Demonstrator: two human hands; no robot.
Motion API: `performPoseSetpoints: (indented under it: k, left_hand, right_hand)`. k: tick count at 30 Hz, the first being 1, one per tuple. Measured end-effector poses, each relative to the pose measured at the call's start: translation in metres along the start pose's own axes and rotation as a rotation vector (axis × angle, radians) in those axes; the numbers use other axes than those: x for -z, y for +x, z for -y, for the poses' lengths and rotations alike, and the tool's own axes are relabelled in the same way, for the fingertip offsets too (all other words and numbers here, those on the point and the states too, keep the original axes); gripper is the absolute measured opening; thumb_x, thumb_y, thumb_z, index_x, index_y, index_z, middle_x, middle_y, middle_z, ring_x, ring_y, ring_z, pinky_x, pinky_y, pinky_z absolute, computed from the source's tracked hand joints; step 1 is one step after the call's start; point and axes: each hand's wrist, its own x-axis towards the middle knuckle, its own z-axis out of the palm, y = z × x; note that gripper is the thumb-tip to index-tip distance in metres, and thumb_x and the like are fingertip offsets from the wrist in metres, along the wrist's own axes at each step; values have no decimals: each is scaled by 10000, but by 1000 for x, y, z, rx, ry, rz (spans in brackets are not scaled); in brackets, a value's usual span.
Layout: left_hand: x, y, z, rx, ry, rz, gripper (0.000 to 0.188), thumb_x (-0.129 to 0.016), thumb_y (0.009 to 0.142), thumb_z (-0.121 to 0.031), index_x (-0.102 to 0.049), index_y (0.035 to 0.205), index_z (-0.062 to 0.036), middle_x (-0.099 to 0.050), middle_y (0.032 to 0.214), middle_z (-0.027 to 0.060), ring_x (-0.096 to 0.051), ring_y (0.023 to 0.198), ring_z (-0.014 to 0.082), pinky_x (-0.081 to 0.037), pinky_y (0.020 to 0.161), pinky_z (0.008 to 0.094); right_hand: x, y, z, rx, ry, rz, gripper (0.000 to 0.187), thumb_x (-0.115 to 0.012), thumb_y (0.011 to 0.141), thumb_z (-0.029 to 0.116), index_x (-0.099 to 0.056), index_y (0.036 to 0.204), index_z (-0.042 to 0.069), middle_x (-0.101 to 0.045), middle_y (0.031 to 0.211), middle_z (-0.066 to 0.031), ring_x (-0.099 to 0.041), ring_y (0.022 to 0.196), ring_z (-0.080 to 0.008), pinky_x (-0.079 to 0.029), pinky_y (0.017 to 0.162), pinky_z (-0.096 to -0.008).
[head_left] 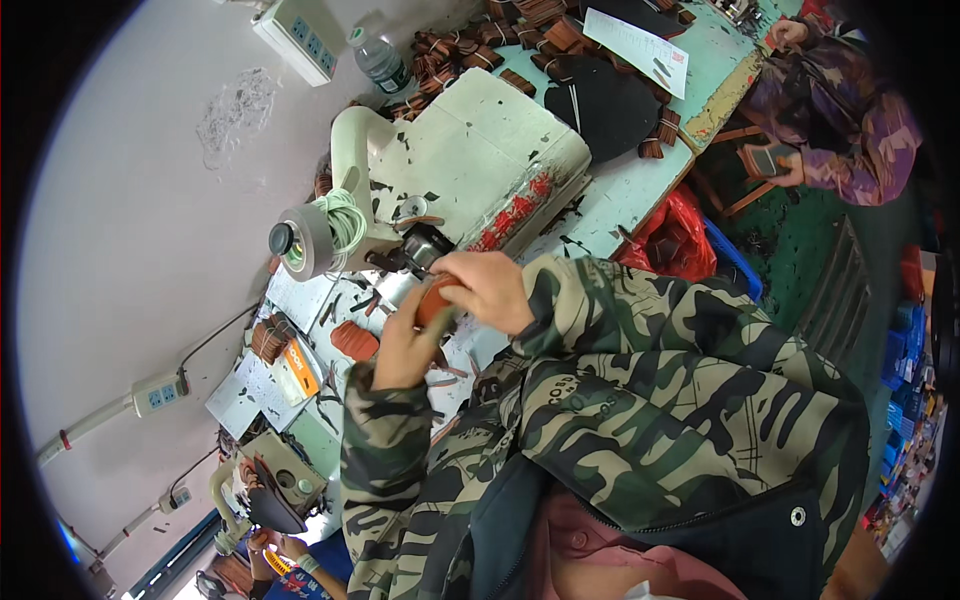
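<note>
Both hands grip one reddish-brown leather piece (437,300) just in front of a cream-coloured machine (480,140). My left hand (408,345) pinches it from the left. From the right, my right hand (488,288) closes its fingers over it and partly hides it. The machine's dark metal working head (425,246) sits directly beyond my fingers; whether the leather touches it I cannot tell. Another reddish-brown leather piece (354,341) lies on the worktable to the left of my left hand, among dark scraps.
Bundles of brown strips (470,48), a plastic bottle (380,62), a black sheet (602,108) and a paper (638,50) lie behind the machine. A red plastic bag (675,240) hangs right. One person (835,110) stands far right; another person's hands (285,548) work lower left.
</note>
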Motion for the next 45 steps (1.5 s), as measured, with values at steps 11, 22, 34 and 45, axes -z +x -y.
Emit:
performPoseSetpoints:
  k: [11,22,34,45]
  left_hand:
    - [-12,-18,33,216,-1079,-52,746,-374,862,-656,-420,1262,-27,-586,934,153,-643,599,268,-457,394,263]
    - [39,-44,26,200,-627,-109,414,-370,971,-302,-482,1168,45,-621,959,185,-627,506,253,-395,336,234]
    - [102,-20,60,558,-394,80,318,-419,918,-246,-592,982,13,-636,652,148,-503,337,168,-358,290,250]
    - [94,12,45,518,-428,194,255,-427,905,-201,-570,963,2,-653,682,138,-515,340,154,-328,260,229]
  right_hand:
    - [-27,22,15,-423,536,199,194,-551,842,148,-600,950,-5,-620,728,-45,-555,478,-93,-436,428,-250]
    - [-54,28,6,-352,287,271,181,-658,814,178,-623,894,20,-627,698,-35,-546,527,-74,-425,470,-223]
    - [-58,66,-1,-59,-104,332,207,-647,780,212,-646,813,8,-640,633,-96,-617,504,-183,-471,514,-292]
    - [-60,71,-17,63,-332,318,181,-661,680,165,-668,838,78,-645,753,-130,-617,676,-314,-489,630,-368]
